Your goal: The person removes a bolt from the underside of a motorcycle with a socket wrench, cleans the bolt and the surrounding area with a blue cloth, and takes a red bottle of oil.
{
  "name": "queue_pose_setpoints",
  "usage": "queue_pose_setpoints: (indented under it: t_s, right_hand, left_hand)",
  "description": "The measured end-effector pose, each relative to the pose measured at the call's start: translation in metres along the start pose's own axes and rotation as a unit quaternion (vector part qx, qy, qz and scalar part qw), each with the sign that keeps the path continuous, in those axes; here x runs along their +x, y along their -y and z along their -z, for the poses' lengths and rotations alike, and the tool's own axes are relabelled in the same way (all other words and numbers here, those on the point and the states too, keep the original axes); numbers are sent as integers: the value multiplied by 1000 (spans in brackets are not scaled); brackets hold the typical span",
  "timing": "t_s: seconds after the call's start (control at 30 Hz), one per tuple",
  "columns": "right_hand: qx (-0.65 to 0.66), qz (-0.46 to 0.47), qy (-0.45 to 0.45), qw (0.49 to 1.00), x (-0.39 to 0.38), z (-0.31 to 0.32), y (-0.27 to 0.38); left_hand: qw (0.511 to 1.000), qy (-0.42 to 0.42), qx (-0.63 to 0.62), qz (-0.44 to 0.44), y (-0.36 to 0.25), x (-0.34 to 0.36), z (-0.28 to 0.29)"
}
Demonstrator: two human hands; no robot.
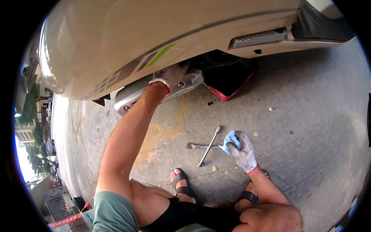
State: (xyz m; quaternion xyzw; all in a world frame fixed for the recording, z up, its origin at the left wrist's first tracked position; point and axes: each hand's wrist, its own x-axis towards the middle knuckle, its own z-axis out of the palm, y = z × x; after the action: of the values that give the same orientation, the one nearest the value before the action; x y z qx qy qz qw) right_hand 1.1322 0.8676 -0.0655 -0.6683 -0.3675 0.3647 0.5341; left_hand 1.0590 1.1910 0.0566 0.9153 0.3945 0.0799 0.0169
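My left hand point(170, 75), in a whitish knit glove with a red cuff, reaches over the silver exhaust cover point(189, 80) beneath a beige scooter point(154, 34). Its fingers are lost in the shadow under the bodywork, so what they touch is hidden. My right hand point(242, 151), in a soiled glove, is closed round a crumpled light-blue cloth point(231, 141) above the ground. Just left of it, a double-ended socket wrench point(210, 146) lies crossed over a ring-ended wrench point(195, 146). Under the scooter sits a red-edged container point(225, 97) with a dark inside.
Rough concrete point(309, 116) with yellowish stains stretches around me. Dark drops lie beside the container, and a small capsule-like piece point(271, 109) is farther right. My sandalled feet point(181, 181) are planted near the wrenches. A fence point(60, 205) shows at the lower left.
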Motion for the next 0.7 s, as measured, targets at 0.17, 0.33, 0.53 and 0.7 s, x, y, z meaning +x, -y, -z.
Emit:
queue_pose_setpoints:
  t_s: [0.17, 0.33, 0.53, 0.7]
  right_hand:
    - [5, -8, 0, 1000, -1, 0, -1]
    - [1, -11, -8, 1000, -1, 0, -5]
    - [4, -11, -2, 1000, -1, -4, -7]
    - [7, 1, -17, 1000, -1, -4, -9]
  left_hand:
    - [999, 23, -48, -4, -2, 1, 1]
    - [998, 16, -37, -47, 10, -5, 0]
    - [1000, 7, 8, 6, 2, 0, 0]
    - [992, 63, -107, -10, 6, -1, -1]
